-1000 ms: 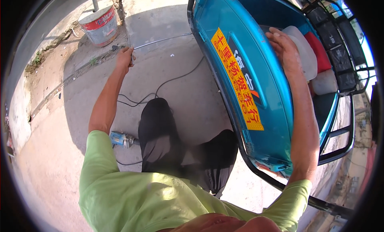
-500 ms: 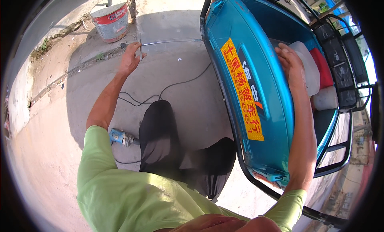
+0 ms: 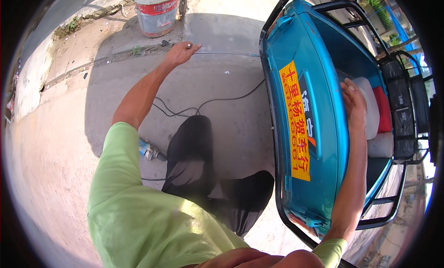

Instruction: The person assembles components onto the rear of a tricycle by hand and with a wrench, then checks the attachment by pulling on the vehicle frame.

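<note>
My left hand [image 3: 179, 55] is stretched out ahead, its fingers closed around a thin metal rod [image 3: 189, 45] whose round end shows above the fist. Beyond that hand, a long thin rod [image 3: 226, 53] runs along the ground toward the blue vehicle; whether it connects with the hand is hidden. On the right, my right hand [image 3: 354, 101] rests with its fingers stretched out by the upper edge of a blue metal cargo bed [image 3: 323, 129]. The palm faces the panel and looks to hold nothing. A yellow sticker [image 3: 294, 120] marks the panel's outside.
Black tubular bars [image 3: 274, 143] frame the cargo bed. Inside it are a whitish plastic container [image 3: 368, 106] and a red item [image 3: 382, 109]. A red-and-grey bucket [image 3: 157, 16] stands ahead. A blue power tool [image 3: 150, 150] and a dark cable [image 3: 226, 100] lie on the concrete.
The view has shifted, so the bucket and vehicle sit farther right and lower. The rod in my left hand has tilted and now shows end-on. My right hand stays at the bed's edge.
</note>
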Tool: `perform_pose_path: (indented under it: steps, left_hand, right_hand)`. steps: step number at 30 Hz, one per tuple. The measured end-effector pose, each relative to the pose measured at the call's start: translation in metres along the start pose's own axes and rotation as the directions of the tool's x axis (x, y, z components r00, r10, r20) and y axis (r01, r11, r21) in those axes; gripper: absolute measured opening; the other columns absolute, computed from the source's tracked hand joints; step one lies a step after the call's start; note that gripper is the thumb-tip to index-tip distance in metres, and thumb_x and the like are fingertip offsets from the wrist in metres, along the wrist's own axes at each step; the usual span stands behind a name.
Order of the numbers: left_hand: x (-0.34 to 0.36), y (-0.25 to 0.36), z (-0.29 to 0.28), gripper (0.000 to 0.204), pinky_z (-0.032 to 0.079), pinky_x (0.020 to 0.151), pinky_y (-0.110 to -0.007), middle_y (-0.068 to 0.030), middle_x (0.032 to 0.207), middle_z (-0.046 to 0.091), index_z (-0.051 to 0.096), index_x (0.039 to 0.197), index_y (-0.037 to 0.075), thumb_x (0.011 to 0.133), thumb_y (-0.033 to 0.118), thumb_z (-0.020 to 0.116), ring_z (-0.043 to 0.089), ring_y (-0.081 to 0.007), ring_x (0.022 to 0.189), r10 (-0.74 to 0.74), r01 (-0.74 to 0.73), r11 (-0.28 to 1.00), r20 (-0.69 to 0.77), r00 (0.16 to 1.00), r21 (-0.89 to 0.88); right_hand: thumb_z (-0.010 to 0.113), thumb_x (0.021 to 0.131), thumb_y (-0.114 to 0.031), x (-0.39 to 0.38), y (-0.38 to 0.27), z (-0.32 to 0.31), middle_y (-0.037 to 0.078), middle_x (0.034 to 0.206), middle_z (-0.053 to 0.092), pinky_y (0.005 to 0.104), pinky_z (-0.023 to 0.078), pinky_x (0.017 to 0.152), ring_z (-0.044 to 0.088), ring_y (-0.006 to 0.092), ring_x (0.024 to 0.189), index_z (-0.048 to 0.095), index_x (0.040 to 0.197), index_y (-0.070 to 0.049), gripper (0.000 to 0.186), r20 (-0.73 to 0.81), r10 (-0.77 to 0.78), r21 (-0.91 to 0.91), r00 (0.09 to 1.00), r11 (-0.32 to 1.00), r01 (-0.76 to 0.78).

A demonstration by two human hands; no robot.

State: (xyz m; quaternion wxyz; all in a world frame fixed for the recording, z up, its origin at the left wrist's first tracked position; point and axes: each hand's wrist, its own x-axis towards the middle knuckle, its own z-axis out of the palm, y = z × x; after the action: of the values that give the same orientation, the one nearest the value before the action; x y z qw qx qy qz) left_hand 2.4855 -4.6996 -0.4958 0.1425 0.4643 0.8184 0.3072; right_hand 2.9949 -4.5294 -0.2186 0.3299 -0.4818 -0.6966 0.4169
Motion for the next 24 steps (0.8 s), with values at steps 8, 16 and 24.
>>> perform_pose_path:
  steps: [8, 16, 24]
  left_hand:
    - [0.031, 0.013, 0.011, 0.083, 0.044, 0.045, -0.036, -0.0117, 0.059, 0.06, 0.062, 0.081, -0.004, 0.094, 0.076, 0.042, 0.058, -0.0234, 0.047, -0.446, 0.532, 0.681, 0.291, 0.846, -0.503]
    - [0.01, 0.011, 0.008, 0.065, 0.047, 0.054, -0.032, -0.0098, 0.071, 0.067, 0.065, 0.092, 0.0, 0.101, 0.062, 0.044, 0.063, -0.0184, 0.062, -0.334, 0.327, 0.566, 0.152, 0.93, -0.757]
    - [0.023, -0.005, 0.016, 0.052, 0.038, 0.048, -0.032, -0.0051, 0.068, 0.063, 0.064, 0.098, 0.005, 0.104, 0.051, 0.041, 0.053, -0.0156, 0.054, -0.472, 0.497, 0.582, 0.231, 0.851, -0.643]
  right_hand:
    - [0.059, 0.095, -0.036, -0.003, 0.002, -0.005, 0.012, 0.126, 0.067, 0.0361, 0.043, 0.107, 0.059, 0.0244, 0.122, 0.062, 0.136, -0.006, 0.051, 0.004, 0.02, 0.044, 1.0, 0.999, -0.02]
    - [0.059, 0.094, -0.039, -0.009, -0.011, -0.002, 0.014, 0.129, 0.066, 0.0395, 0.042, 0.109, 0.058, 0.0257, 0.124, 0.061, 0.138, -0.008, 0.054, -0.017, 0.029, 0.021, 0.999, 0.999, -0.029]
    - [0.06, 0.094, -0.038, -0.008, -0.007, -0.003, 0.015, 0.13, 0.065, 0.0386, 0.042, 0.109, 0.058, 0.0252, 0.123, 0.06, 0.139, -0.007, 0.055, 0.003, 0.023, 0.02, 1.0, 1.0, -0.023]
